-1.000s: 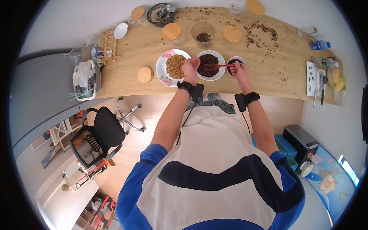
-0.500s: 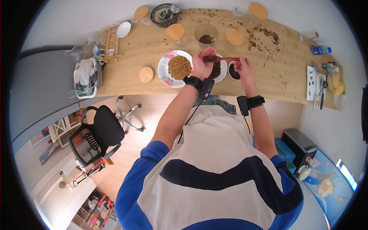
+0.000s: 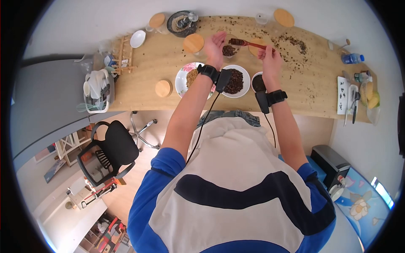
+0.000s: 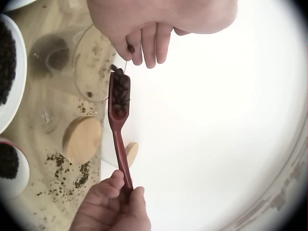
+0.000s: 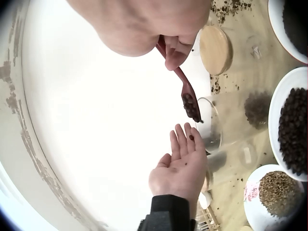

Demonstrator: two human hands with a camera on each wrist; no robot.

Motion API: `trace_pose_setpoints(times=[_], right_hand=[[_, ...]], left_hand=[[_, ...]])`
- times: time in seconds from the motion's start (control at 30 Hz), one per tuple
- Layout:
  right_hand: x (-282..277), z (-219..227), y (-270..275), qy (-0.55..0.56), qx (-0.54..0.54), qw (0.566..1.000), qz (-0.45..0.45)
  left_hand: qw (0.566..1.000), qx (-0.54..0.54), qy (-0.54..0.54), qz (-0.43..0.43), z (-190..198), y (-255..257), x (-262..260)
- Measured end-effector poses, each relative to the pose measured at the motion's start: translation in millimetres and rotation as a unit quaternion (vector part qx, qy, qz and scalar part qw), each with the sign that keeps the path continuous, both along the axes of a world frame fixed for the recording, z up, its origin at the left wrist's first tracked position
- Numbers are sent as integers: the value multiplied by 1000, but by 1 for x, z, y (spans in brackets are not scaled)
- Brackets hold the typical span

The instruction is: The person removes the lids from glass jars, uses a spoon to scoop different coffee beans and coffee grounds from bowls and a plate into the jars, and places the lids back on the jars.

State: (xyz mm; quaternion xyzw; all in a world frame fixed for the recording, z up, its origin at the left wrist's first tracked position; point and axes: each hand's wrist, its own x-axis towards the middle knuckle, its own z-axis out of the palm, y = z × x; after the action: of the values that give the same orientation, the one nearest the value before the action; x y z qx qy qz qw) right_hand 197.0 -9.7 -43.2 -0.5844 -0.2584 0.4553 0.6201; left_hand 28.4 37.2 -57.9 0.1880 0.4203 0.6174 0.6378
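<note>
My right hand (image 3: 271,62) pinches the handle of a dark red scoop (image 4: 120,144), which carries dark beans (image 4: 120,91). The scoop's tip is over the rim of a clear glass jar (image 5: 210,126) with dark beans at its bottom. Beside the scoop tip my left hand (image 5: 180,166) is held palm up with straight fingers, a bean stuck on one finger and specks on the palm. Below the jar in the head view stand a white bowl of dark beans (image 3: 234,82) and, partly behind my left wrist, a floral plate (image 3: 181,84) of golden grains.
A small bowl of dark grounds (image 3: 258,83) sits by my right wrist. Wooden-lidded jars (image 3: 193,43) stand around the glass jar, and a stone mortar (image 3: 182,24) is at the back. Dark crumbs (image 3: 295,44) lie scattered on the table to the right.
Both hands have moved from over the bowl of beans toward the back, to the glass jar. The scoop, lying in the bowl earlier, then lifted onto my left palm, is now apart from that palm.
</note>
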Motion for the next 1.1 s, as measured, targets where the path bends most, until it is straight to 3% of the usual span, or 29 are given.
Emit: trace_pose_setpoints(times=[0.13,0.2,0.3,0.4,0.43,0.5,0.53,0.63,0.67,0.73,0.87,0.97,1.1], right_hand=[[-10,4,-4,-90,28,995,38],[-16,19,-15,-268,59,953,131],[-20,16,-24,-306,125,931,154],[-23,19,-39,-214,98,969,81],[-20,15,-44,-215,96,969,77],[-8,4,-57,-223,78,971,-34],[-6,3,-65,-226,77,970,-36],[0,-14,-85,-396,-4,917,45],[-7,-16,-90,-399,-5,916,44],[-25,-21,-99,-396,-18,903,162],[-52,-28,-104,-400,26,899,179],[-53,-30,-109,-543,-2,827,145],[-40,-29,-116,-581,2,807,106]], left_hand=[[996,23,66,-56,-6,0,-1],[991,18,95,-88,-8,-2,-3],[991,41,96,-88,-4,-9,-7],[996,13,61,-60,-2,-19,-22],[996,13,59,-64,-2,-25,-28],[999,-28,-10,-19,-5,-38,-40],[999,-29,-12,-21,-10,-44,-46],[992,-123,-28,9,-29,-62,-61],[992,-123,-32,8,-34,-68,-65],[980,-198,-33,3,-43,-78,-73],[974,-224,-25,-39,-51,-94,-83],[972,-228,-32,-48,-55,-100,-92],[969,-237,-49,-56,-52,-102,-98]])
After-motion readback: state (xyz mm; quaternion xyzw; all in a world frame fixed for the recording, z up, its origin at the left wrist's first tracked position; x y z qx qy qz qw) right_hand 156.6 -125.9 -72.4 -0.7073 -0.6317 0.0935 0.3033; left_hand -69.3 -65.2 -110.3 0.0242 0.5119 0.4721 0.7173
